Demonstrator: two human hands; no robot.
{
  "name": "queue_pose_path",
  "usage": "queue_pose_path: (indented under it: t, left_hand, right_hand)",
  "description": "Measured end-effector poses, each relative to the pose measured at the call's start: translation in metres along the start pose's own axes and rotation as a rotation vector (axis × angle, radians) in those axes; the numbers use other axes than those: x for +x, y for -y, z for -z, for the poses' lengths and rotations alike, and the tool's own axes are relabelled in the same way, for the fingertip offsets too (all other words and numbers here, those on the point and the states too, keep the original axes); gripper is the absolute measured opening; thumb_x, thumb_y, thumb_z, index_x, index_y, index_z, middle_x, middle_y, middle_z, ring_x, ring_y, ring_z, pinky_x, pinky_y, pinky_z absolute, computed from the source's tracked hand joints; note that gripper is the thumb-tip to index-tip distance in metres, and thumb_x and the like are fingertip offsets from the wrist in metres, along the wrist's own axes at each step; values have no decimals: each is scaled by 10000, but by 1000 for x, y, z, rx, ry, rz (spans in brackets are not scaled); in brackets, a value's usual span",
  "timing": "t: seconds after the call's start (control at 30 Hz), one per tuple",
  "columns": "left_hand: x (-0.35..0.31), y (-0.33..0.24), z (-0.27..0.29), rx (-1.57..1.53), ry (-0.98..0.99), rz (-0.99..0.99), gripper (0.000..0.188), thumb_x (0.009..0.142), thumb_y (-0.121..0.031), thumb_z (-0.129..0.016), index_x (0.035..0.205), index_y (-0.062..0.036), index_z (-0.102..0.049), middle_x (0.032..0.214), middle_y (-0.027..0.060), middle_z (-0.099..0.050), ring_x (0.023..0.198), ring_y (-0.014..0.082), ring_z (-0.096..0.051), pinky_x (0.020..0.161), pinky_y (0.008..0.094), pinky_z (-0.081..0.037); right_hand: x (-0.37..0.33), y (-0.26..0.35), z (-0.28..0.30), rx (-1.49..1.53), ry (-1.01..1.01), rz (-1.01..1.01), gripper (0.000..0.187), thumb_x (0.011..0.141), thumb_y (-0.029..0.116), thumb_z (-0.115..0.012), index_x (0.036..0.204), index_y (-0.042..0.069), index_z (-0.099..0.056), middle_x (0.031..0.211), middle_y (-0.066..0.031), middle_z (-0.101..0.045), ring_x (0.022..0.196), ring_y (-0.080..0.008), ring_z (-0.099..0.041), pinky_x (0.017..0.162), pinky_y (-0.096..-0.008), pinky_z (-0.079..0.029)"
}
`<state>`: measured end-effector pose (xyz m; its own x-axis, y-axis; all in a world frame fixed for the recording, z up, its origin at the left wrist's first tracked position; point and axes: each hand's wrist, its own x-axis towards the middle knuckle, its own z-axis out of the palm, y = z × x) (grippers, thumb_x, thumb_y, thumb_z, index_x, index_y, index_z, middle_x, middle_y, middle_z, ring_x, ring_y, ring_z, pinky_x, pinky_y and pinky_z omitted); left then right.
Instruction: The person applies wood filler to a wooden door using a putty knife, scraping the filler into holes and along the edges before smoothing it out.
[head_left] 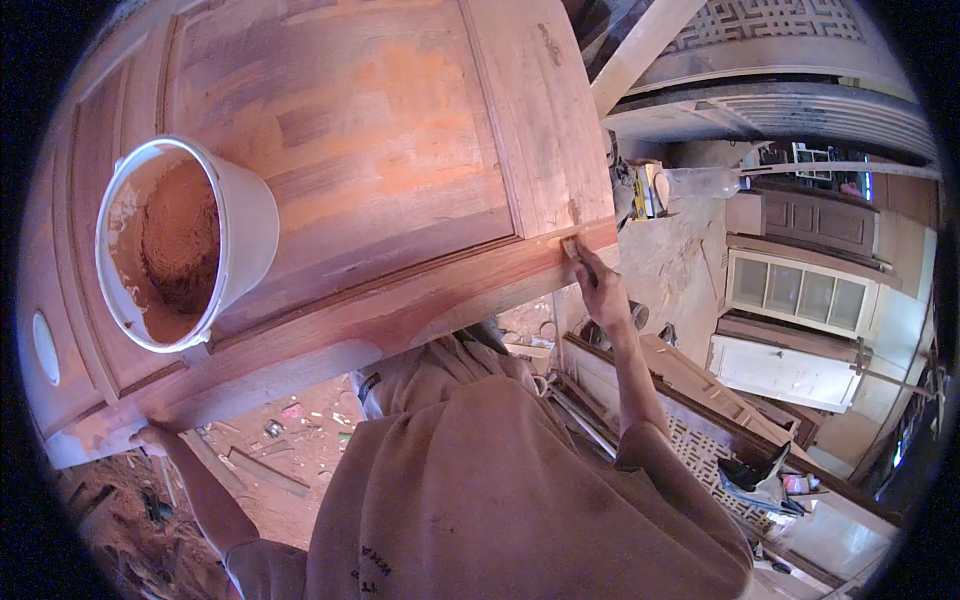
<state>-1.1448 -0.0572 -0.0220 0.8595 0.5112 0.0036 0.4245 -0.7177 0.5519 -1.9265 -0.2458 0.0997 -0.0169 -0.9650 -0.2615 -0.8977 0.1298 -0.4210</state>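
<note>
A large wooden door (340, 160), reddish-brown and streaked with orange filler, is lying flat before the person. A white bucket (235, 235) of brown paste is sitting on its panel. The right hand (600, 290) is pinching a small pale scraper (571, 247) against the door's corner edge. The left hand (150, 437) is gripping the near-left edge.

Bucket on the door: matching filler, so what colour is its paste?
Reddish-brown paste, head view.
</note>
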Motion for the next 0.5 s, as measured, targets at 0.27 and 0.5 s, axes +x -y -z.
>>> queue_pose_path:
  t: [0.27,0.5]
  left_hand:
    - [-29,-17,12,67,-26,25,862,917,-616,-347,1133,185,-583,1133,325,-616,1067,466,-602,945,509,-504]
    - [-10,-8,9,43,-52,-13,847,920,-606,-351,1118,181,-593,1123,322,-622,1048,458,-610,931,510,-507]
  right_hand:
    - [-6,-36,-20,-37,-58,41,390,991,184,-541,1339,8,-517,1047,-232,-681,911,-181,-682,767,-320,-535]
    - [2,-50,-33,63,-121,19,427,993,187,-550,1384,30,-481,1217,-192,-643,1050,-152,-618,900,-305,-489]
